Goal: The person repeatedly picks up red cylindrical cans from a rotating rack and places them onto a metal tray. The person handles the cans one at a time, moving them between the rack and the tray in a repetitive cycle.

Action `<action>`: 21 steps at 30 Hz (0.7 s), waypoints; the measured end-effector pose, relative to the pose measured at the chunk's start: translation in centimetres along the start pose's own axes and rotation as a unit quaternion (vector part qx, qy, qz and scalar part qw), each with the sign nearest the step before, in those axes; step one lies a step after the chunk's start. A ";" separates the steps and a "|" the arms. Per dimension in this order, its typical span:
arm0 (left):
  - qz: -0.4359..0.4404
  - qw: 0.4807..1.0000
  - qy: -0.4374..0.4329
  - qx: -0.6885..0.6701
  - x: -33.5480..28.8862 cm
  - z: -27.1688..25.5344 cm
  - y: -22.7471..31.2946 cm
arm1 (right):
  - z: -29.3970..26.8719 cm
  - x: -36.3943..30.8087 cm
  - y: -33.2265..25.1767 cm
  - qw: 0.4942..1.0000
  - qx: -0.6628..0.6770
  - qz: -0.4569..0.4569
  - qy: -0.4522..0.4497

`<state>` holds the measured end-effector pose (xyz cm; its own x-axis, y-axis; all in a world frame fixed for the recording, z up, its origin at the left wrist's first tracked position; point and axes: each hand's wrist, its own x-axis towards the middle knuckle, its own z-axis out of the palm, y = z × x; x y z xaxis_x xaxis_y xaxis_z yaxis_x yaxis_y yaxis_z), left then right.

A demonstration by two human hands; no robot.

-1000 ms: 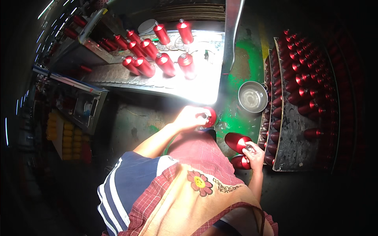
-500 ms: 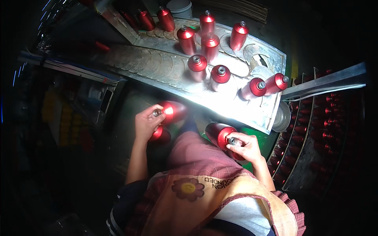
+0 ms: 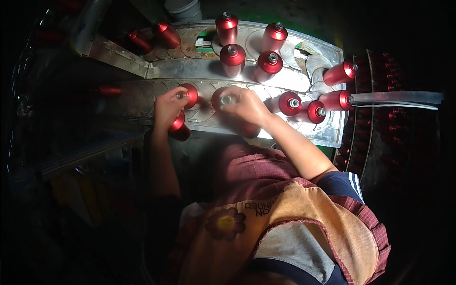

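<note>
Nearest, the left hand (image 3: 167, 108) was closed around two red cans: one can (image 3: 189, 95) stood in a scalloped pocket of the metal counter (image 3: 142, 97), a second can (image 3: 178, 124) hung below its near edge. Just beside, the right hand (image 3: 246, 107) gripped another can (image 3: 222, 99) in the next pocket, likely to seat it upright. Beyond, more upright cans (image 3: 232, 59) crowded the curved track, leaving little free room between them.
</note>
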<state>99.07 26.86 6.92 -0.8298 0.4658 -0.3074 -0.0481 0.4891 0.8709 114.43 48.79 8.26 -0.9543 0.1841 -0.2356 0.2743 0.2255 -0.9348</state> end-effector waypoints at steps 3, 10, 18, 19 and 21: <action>-0.009 0.998 -0.061 0.022 1.9 0.8 -0.2 | -0.4 1.6 1.1 0.999 -0.012 0.048 -0.015; 0.007 0.992 -0.070 -0.104 2.6 -0.3 -0.7 | -5.3 -2.6 5.5 0.986 0.098 0.041 0.130; 0.021 0.992 -0.015 -0.125 5.6 3.3 -0.4 | -8.4 -4.1 9.0 0.964 0.174 0.035 0.196; 0.092 0.990 -0.027 -0.104 6.0 3.3 0.1 | -8.8 -4.4 8.9 0.958 0.168 0.050 0.228; 0.174 0.983 -0.023 -0.044 7.3 3.6 1.5 | -11.0 -4.8 8.3 0.965 0.071 0.022 0.252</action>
<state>94.91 33.69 4.61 -0.7782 0.6280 0.0000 0.1847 0.2289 0.9558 122.57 60.32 4.56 -0.7536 0.6400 -0.1501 0.2601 0.0806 -0.9622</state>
